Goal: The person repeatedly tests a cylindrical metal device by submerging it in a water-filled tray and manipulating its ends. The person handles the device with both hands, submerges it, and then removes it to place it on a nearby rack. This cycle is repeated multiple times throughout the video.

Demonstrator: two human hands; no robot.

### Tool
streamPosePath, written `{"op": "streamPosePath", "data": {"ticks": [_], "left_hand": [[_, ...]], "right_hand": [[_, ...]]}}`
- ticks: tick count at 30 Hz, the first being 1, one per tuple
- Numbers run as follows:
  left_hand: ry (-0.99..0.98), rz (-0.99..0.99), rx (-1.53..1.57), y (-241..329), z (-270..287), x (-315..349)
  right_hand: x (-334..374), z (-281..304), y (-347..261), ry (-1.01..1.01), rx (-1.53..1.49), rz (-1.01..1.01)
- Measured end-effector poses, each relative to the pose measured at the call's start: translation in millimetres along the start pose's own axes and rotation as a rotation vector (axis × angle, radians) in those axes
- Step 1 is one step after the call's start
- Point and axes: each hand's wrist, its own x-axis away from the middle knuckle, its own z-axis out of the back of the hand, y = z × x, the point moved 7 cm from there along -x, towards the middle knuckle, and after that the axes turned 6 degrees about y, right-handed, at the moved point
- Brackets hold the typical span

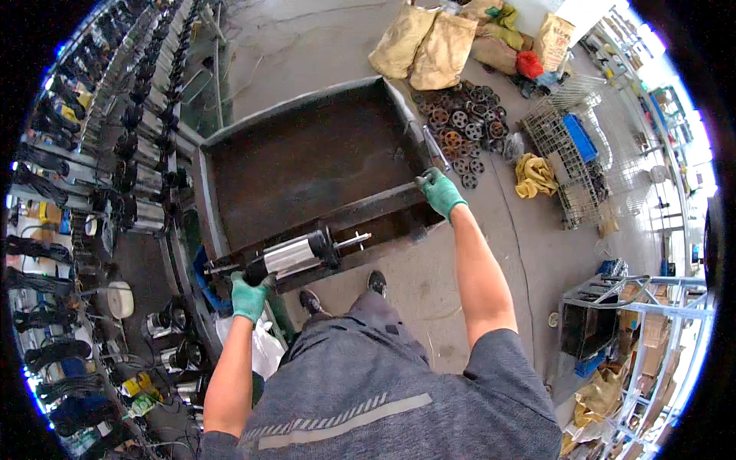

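A motor rotor (294,255) with a shiny silver cylinder, black ends and a thin metal shaft lies along the near side of a dark metal bench (307,157). In a green glove, my left hand (249,297) is at the rotor's left black end, its fingers bent around that end and partly hidden. My right hand (442,193), also gloved in green with darkened fingertips, grips the bench's right edge near the front corner. The rotor's right shaft end points toward it, some way off.
Racks of similar motor parts (138,146) line the left. Round metal wheels (464,126) are heaped on the floor beyond the bench's right side, near sacks (443,50). A wire cage (560,153) and a metal-framed cart (590,322) stand at right.
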Motion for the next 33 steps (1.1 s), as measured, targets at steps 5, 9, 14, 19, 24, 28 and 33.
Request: {"op": "streamPosePath", "data": {"ticks": [5,9,14,19,24,28,33], "left_hand": [[-0.014,-0.023,-0.084,3,2,-2],[0.013,-0.027,-0.157,-1,9,0],[-0.031,-0.008,-0.164,11,7,-2],[0.019,-0.018,-0.269,18,13,1],[0.014,-0.032,-0.244,17,12,0],[0.030,-0.021,-0.321,28,15,3],[0.040,-0.014,-0.301,37,18,8]], "right_hand": [[96,-37,-64,-0.407,-0.432,-0.230],[122,-76,-73,-0.401,-0.587,-0.380],[116,-110,-66,-0.364,-0.813,-0.448],[122,-113,-77,-0.369,-0.866,-0.500],[117,-124,-68,-0.317,-0.812,-0.532],[113,-135,-59,-0.308,-0.813,-0.597],[114,-132,-63,-0.262,-0.819,-0.551]]}}
